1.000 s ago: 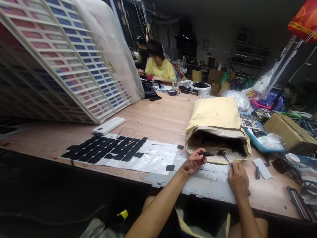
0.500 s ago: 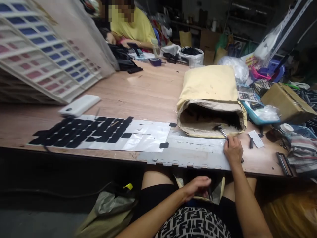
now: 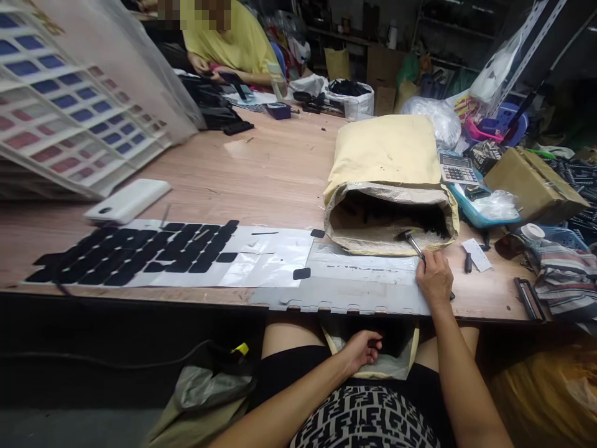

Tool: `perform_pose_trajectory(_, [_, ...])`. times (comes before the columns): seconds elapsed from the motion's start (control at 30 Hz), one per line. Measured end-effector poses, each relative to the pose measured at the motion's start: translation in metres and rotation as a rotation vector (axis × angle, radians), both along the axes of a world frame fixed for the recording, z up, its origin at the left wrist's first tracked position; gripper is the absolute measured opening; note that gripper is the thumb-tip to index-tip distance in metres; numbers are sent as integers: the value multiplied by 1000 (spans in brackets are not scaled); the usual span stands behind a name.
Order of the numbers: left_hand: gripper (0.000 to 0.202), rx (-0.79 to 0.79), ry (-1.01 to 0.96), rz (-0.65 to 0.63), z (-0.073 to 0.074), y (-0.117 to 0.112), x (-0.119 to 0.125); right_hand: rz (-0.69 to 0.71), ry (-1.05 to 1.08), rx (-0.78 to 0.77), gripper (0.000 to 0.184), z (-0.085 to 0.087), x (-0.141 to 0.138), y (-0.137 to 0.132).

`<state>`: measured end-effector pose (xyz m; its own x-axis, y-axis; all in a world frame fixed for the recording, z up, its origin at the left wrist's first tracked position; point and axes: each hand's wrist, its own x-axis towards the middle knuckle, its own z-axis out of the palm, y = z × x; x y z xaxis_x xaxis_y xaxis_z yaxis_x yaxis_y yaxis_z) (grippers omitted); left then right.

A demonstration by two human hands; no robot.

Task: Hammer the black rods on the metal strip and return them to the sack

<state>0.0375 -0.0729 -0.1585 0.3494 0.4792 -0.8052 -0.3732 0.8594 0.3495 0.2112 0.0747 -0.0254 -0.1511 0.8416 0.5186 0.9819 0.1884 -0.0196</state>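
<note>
My right hand [image 3: 435,279] is closed around a small T-shaped tool [image 3: 415,244] with a silver shaft, like a small hammer. Its head, with a dark piece at it, lies at the mouth of a cream sack [image 3: 387,152] on the table. Dark pieces show inside that sack, though its depth is in shadow. Above my lap, my left hand [image 3: 361,351] has loosely curled fingers, with a gap between them and nothing clearly visible in it. It is over the mouth of a second cream bag [image 3: 410,358] between my legs. A grey plate [image 3: 354,298] lies at the table's front edge.
Rows of black rounded pieces [image 3: 125,252] lie on a white sheet [image 3: 275,258] at left. A white box-like device [image 3: 128,200] sits behind them. On the right are a calculator [image 3: 458,169], a carton [image 3: 536,183] and a striped cloth [image 3: 564,286]. A person in yellow [image 3: 247,43] works across the table.
The dark piece by my left fingers is gone from sight, and that hand has shifted slightly left. My right hand keeps the tool at the sack's mouth. The camera view has moved a little.
</note>
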Motion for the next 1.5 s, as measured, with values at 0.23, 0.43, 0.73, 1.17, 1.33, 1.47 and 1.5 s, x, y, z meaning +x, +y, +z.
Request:
perform_pose_trajectory(0.23, [17, 349, 259, -366, 40, -6, 6, 12, -4, 32, 27, -2, 1, 1])
perform_pose_trajectory(0.43, [22, 1197, 381, -703, 143, 50, -28, 13, -14, 15, 26, -2, -1, 0])
perform_pose_trajectory(0.73, [23, 880, 1589, -277, 166, 256, -105, -2, 14, -14, 22, -3, -3, 1])
perform_pose_trajectory(1.17, [42, 1118, 1717, -360, 141, 242, -110, -17, 13, -74, 24, 0, -6, -4])
perform_pose_trajectory(1.33, [26, 1423, 1605, -249, 150, 195, -88, -25, 5, -70, 25, -1, -6, -3])
perform_pose_trajectory(1.47, [18, 1680, 1334, -425, 141, 156, -60, -26, -1, -81, 25, 1, -6, -2])
perform_pose_trajectory(1.5, [16, 1690, 1286, -452, 136, 151, -55, -26, 0, -80, 25, 1, -6, -2])
